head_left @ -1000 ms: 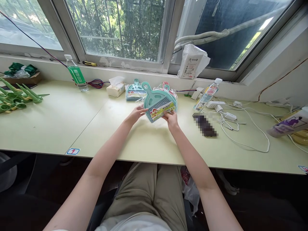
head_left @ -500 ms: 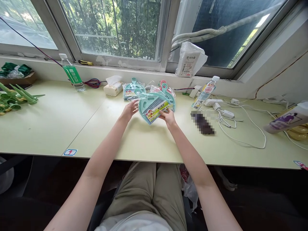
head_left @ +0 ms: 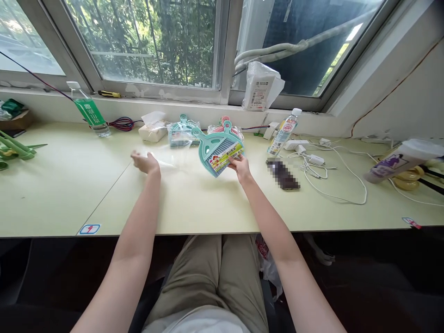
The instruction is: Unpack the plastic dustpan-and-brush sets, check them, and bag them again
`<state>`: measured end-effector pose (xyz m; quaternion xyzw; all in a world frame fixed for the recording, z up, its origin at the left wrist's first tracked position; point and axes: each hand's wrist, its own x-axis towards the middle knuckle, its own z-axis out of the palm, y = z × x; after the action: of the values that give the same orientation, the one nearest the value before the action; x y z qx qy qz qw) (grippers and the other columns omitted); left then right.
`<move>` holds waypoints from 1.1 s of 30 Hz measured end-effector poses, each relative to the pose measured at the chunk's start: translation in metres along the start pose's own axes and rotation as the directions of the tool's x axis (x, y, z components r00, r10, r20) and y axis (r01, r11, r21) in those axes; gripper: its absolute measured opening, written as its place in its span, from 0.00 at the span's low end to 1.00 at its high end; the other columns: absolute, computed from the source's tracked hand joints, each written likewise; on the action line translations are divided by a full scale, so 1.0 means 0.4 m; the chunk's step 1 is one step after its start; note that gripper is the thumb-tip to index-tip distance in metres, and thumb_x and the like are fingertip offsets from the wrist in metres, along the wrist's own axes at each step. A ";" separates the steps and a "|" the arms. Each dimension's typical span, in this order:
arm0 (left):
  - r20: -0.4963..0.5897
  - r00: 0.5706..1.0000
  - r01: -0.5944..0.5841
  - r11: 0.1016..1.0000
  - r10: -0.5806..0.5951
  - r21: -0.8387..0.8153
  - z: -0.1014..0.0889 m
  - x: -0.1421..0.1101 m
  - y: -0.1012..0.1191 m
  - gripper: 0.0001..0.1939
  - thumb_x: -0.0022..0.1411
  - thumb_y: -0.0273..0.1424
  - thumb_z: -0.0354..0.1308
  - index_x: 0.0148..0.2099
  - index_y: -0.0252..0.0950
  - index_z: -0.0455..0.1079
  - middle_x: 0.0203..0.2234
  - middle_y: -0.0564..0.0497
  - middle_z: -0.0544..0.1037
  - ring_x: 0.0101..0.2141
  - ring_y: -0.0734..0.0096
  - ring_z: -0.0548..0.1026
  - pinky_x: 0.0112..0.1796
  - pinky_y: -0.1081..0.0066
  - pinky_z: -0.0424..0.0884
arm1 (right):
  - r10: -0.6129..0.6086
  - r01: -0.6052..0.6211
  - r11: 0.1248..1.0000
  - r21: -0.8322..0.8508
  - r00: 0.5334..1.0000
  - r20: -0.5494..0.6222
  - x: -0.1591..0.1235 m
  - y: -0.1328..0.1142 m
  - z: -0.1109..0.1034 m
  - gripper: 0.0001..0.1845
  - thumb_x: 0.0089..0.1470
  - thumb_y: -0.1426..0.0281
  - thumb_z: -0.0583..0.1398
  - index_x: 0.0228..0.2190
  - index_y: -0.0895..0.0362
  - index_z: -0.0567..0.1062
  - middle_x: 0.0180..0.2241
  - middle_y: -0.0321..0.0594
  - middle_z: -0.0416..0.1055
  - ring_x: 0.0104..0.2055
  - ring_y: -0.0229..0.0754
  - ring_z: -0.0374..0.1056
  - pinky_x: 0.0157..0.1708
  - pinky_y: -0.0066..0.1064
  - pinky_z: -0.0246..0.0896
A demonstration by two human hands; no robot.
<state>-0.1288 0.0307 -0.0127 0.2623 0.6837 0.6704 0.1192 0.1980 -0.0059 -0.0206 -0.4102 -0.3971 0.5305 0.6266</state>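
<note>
One teal dustpan (head_left: 207, 147) juts left of the right hand (head_left: 240, 168), which pinches its lower edge; whether the blurred left hand (head_left: 147, 163) grips anything cannot be told. A firm pinch should steady the dustpan.

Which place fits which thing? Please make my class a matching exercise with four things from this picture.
1 Front dustpan
2 Tissues
3 White cables
4 Bagged pack

A on the right side of the table
B in front of the window
C in the right hand
D beside the coiled dark wire

Pairs: 1-C, 2-D, 3-A, 4-B
</note>
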 end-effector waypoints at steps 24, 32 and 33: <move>0.959 0.272 0.316 0.949 -0.079 -0.011 0.071 -0.328 0.040 0.23 0.61 0.48 0.54 0.51 0.38 0.66 0.40 0.44 0.76 0.43 0.56 0.76 0.36 0.64 0.74 | 0.052 -0.024 0.998 0.053 0.782 -0.621 0.056 -0.074 -0.182 0.26 0.67 0.62 0.43 0.24 0.58 0.69 0.16 0.31 0.66 0.11 0.27 0.55 0.10 0.21 0.40; 0.981 0.187 0.207 0.978 -0.058 0.018 0.062 -0.362 0.040 0.27 0.62 0.55 0.48 0.48 0.39 0.68 0.35 0.46 0.76 0.35 0.60 0.76 0.34 0.65 0.71 | -0.240 0.064 0.921 -0.385 0.871 -0.429 0.040 -0.062 -0.131 0.30 0.64 0.52 0.47 0.19 0.56 0.69 0.15 0.31 0.61 0.14 0.30 0.55 0.16 0.23 0.48; 0.977 0.210 0.176 0.984 -0.044 0.006 0.063 -0.364 0.041 0.28 0.63 0.56 0.46 0.48 0.38 0.68 0.34 0.47 0.76 0.34 0.61 0.76 0.33 0.66 0.71 | -0.343 0.144 0.815 -0.561 0.901 -0.267 0.025 -0.053 -0.092 0.30 0.64 0.50 0.47 0.21 0.56 0.71 0.17 0.34 0.66 0.18 0.33 0.60 0.19 0.25 0.53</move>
<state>0.0089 -0.0241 -0.0260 0.5674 0.4392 0.3845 0.5808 0.2408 -0.0014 -0.0130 -0.6000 -0.4570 0.2314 0.6145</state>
